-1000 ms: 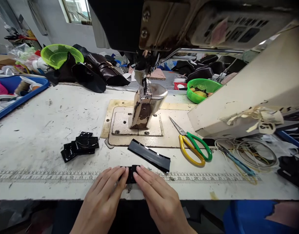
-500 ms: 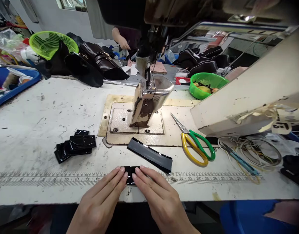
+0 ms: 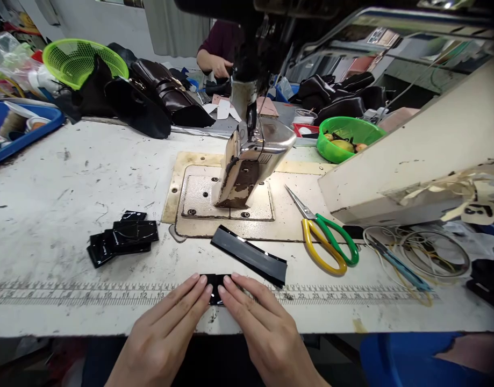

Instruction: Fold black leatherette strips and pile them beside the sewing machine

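Both hands lie over a small glossy black piece (image 3: 215, 290) on the printed ruler at the table's front edge. My left hand (image 3: 166, 328) presses its left end with fingertips held together. On the right end rest the fingertips of my right hand (image 3: 263, 322), also pressed together. The thumbs are hidden. Just beyond lies a flat black strip (image 3: 249, 256) with shiny edges, slanting. A loose stack of glossy black pieces (image 3: 123, 239) sits to the left.
The sewing machine's post (image 3: 247, 166) rises in the middle. Scissors (image 3: 321, 236) with yellow and green handles lie right, near tangled cords and a blue tool (image 3: 403, 266). Green bowl (image 3: 347, 141), blue tray (image 3: 27, 134) and black leather bags stand behind. A person's hand (image 3: 220, 66) is across.
The view has tilted and shifted slightly. Both hands stay on the black piece with no visible change of grip. The hand of the person across has moved a little.
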Available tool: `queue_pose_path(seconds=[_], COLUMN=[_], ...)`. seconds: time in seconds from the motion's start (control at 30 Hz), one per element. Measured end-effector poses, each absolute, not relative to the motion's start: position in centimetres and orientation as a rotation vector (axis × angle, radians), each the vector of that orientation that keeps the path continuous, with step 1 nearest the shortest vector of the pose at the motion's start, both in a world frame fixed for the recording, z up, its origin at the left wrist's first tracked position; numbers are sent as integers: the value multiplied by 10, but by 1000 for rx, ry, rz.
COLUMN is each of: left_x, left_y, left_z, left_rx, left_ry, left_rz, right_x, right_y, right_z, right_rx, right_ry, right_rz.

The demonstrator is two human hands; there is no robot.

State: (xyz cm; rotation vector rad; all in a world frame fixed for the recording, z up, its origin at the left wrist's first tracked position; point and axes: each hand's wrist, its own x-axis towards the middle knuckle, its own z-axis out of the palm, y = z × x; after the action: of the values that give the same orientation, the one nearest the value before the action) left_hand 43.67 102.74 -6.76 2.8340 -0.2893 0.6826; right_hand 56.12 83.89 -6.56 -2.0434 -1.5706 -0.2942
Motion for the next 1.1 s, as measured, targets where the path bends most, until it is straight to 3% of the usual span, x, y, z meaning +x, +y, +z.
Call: queue_pose_path(seconds=[0.43,0.63,0.83,1.1], left_x=[429,425,413,424], left_y=[1002,999,1013,1009], left_z=[-74,-76,-60,-64], left_rx=[3141,2987,2633,2848], left_ry=[-327,-215,12,-128], left_rz=[674,642,556,635], right_x=[518,526,532,523], right_y=[854,845,830,830], right_z=[-80,-68,-57,-68], right_rx=[-2351,-2218,-1911,-2075], right_ry=[-1602,-1557,-1027,-1342], right_rz=[-733,-380,79,-164])
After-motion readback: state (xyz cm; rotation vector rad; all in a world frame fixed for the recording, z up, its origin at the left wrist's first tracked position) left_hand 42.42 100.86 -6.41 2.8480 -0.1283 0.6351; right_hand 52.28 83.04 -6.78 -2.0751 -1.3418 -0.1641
